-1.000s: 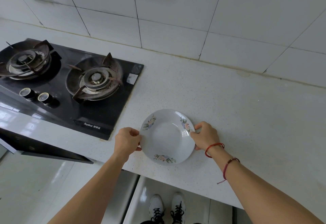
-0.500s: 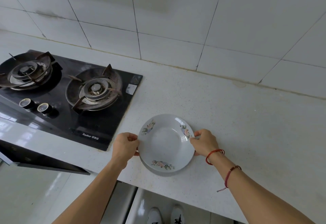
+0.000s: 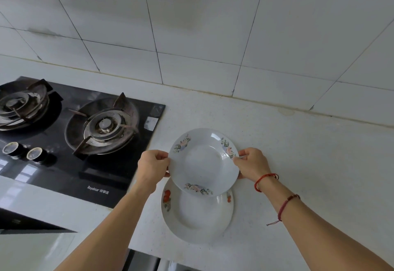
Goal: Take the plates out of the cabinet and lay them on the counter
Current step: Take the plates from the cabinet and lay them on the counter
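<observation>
Above the counter (image 3: pixel 298 164), both hands, left hand (image 3: pixel 152 166) and right hand (image 3: pixel 252 164), grip the floral plate (image 3: pixel 203 162) by opposite rims, overlapping a second plate (image 3: pixel 196 217).

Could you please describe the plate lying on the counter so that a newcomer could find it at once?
Start at the black gas stove and move right onto the pale counter, near its front edge. The lower plate lies there, partly under the upper plate held by both hands. It carries red-orange fruit prints, whereas the held one has pink flowers.
</observation>
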`<state>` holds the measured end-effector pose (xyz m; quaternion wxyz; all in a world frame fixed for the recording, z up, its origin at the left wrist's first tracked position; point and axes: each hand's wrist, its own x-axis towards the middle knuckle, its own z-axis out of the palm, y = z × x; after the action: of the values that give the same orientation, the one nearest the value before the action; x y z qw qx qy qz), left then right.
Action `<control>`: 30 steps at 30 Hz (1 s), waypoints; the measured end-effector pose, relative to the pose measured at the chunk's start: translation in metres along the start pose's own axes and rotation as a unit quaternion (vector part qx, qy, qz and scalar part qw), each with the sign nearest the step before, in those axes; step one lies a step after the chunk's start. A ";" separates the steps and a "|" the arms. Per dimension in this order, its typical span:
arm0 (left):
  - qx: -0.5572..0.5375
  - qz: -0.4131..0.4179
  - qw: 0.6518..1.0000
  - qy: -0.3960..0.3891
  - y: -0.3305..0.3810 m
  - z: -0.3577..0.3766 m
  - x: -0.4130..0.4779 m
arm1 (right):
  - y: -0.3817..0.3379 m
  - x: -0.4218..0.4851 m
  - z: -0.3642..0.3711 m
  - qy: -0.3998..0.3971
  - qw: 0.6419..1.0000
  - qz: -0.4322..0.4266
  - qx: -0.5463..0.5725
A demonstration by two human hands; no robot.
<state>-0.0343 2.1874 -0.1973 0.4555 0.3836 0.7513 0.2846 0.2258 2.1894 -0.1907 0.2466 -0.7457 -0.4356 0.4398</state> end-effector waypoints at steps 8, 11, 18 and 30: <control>0.007 0.022 1.000 0.012 0.027 0.022 0.050 | -0.013 0.056 -0.004 0.035 0.999 -0.005 0.010; 0.011 0.028 0.999 0.015 0.033 0.030 0.065 | -0.013 0.075 -0.002 0.037 0.999 0.001 -0.001; 0.017 0.015 1.000 0.015 0.037 0.043 0.091 | -0.009 0.105 0.006 0.033 0.999 0.003 -0.010; 0.006 0.021 0.999 0.024 0.032 0.053 0.103 | 0.001 0.123 0.013 0.044 0.998 -0.017 -0.035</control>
<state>-0.0065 2.2950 -0.2427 0.4291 0.3955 0.7552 0.2986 0.2433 2.2953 -0.2523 0.2464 -0.7653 -0.4520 0.3864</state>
